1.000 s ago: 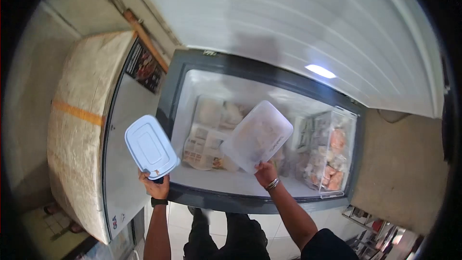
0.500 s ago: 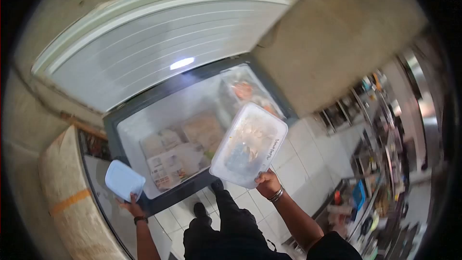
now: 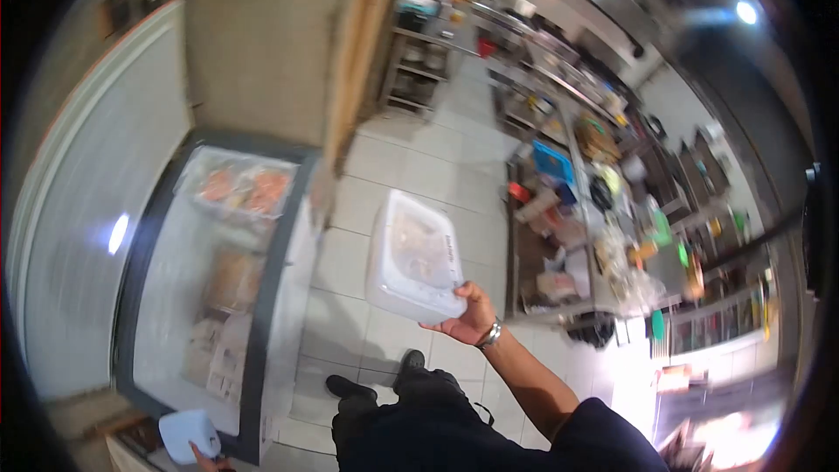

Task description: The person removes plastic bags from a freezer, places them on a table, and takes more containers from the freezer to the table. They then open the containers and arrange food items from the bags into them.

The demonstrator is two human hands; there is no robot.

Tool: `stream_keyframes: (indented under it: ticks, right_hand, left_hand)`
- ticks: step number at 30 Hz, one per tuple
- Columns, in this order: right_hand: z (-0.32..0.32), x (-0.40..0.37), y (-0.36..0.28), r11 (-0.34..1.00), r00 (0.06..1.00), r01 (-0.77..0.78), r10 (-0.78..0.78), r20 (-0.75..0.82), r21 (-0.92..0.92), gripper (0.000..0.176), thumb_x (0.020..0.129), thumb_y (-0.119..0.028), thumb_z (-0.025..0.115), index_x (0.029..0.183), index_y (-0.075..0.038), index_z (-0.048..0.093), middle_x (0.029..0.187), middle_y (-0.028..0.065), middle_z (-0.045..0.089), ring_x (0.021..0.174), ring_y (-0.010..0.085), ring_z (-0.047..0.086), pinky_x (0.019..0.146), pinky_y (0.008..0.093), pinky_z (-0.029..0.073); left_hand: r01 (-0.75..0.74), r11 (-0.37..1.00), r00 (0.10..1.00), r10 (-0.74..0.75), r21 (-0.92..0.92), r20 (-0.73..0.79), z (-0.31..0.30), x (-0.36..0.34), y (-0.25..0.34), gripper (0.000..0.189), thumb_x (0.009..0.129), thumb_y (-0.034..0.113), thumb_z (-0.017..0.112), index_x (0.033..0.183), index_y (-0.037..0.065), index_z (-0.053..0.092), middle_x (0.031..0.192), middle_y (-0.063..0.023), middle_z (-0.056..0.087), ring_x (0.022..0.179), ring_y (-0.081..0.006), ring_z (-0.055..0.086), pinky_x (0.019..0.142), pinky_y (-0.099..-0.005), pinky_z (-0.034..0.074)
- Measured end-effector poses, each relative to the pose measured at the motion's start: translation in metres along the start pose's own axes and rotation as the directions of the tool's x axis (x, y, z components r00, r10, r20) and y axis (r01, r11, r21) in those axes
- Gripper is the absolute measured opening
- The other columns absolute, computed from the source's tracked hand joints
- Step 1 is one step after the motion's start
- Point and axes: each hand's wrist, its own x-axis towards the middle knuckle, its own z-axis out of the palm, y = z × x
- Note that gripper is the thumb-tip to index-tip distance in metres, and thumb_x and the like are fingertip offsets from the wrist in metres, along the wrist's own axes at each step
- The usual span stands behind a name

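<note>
My right hand (image 3: 468, 315) grips a lidded translucent plastic food container (image 3: 418, 253) by its near corner, with the thumb on the lid. The container is held tilted above the tiled floor; dark handwriting runs along one side of its lid, and its contents are too blurred to name. At the bottom left, my left hand (image 3: 208, 461) is closed on the edge of a smaller light blue plastic container (image 3: 186, 435), beside the near end of the chest freezer (image 3: 278, 288). Only part of that hand is in view.
The freezer lid (image 3: 87, 210) stands raised. Inside lie bags of orange-pink food (image 3: 249, 188) and several packages (image 3: 218, 350). A cluttered work counter (image 3: 568, 271) with a blue tray (image 3: 552, 162) is on the right. Shelving (image 3: 419, 74) stands farther back, past a wall edge (image 3: 350, 61).
My view has turned right, bringing the kitchen into sight and shifting the freezer left. The larger container has gone from beside the freezer's rim to over the floor. Both hands keep their containers.
</note>
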Motion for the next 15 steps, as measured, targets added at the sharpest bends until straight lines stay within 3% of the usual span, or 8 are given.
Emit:
stream_keyframes:
  ticks: [6, 10, 12, 13, 15]
  right_hand:
    - [-0.103, -0.114, 0.004, 0.967, 0.959, 0.218, -0.186, -0.214, 0.133, 0.064, 0.078, -0.030, 0.062, 0.138, -0.012, 0.047, 0.138, 0.0114, 0.053, 0.124, 0.0316, 0.052, 0.098, 0.0533, 0.046]
    - [-0.194, -0.217, 0.031, 0.879, 0.884, 0.393, -0.279, -0.376, 0.271, 0.066, 0.079, -0.028, 0.063, 0.140, -0.014, 0.040, 0.140, 0.0122, 0.045, 0.128, 0.0376, 0.046, 0.099, 0.0562, 0.043]
    - [-0.233, -0.278, 0.046, 0.805, 0.781, 0.522, -0.318, -0.538, 0.282, 0.066, 0.079, -0.027, 0.062, 0.140, -0.014, 0.038, 0.140, 0.0124, 0.045, 0.128, 0.0391, 0.045, 0.099, 0.0577, 0.042]
    - [-0.248, -0.308, 0.053, 0.805, 0.732, 0.537, -0.294, -0.615, 0.254, 0.067, 0.077, -0.033, 0.065, 0.138, -0.015, 0.045, 0.137, 0.0113, 0.051, 0.124, 0.0326, 0.050, 0.098, 0.0503, 0.047]
    - [-0.277, -0.369, 0.062, 0.748, 0.654, 0.614, -0.304, -0.693, 0.252, 0.069, 0.076, -0.033, 0.065, 0.138, -0.014, 0.044, 0.138, 0.0119, 0.050, 0.124, 0.0331, 0.050, 0.098, 0.0499, 0.047]
  left_hand:
    - [-0.007, 0.976, 0.999, -0.002, 0.219, 0.042, 0.097, -0.060, -0.066, 0.066, 0.093, 0.047, 0.056, 0.143, 0.005, 0.043, 0.143, -0.0138, 0.048, 0.128, -0.0347, 0.048, 0.109, -0.0513, 0.036]
    - [-0.005, 0.946, 0.993, -0.033, 0.324, 0.112, 0.131, -0.113, -0.116, 0.065, 0.093, 0.046, 0.055, 0.143, 0.006, 0.043, 0.143, -0.0137, 0.049, 0.127, -0.0346, 0.049, 0.108, -0.0515, 0.037]
    - [0.002, 0.927, 0.986, -0.065, 0.374, 0.156, 0.142, -0.140, -0.144, 0.065, 0.093, 0.046, 0.055, 0.143, 0.006, 0.043, 0.142, -0.0136, 0.050, 0.127, -0.0346, 0.049, 0.107, -0.0516, 0.038]
    - [0.008, 0.918, 0.981, -0.084, 0.396, 0.175, 0.146, -0.154, -0.158, 0.065, 0.093, 0.046, 0.055, 0.143, 0.006, 0.043, 0.142, -0.0136, 0.050, 0.126, -0.0346, 0.049, 0.107, -0.0516, 0.038]
    - [0.023, 0.905, 0.968, -0.126, 0.424, 0.218, 0.156, -0.186, -0.192, 0.064, 0.093, 0.046, 0.055, 0.143, 0.006, 0.043, 0.142, -0.0136, 0.050, 0.126, -0.0346, 0.050, 0.107, -0.0517, 0.039]
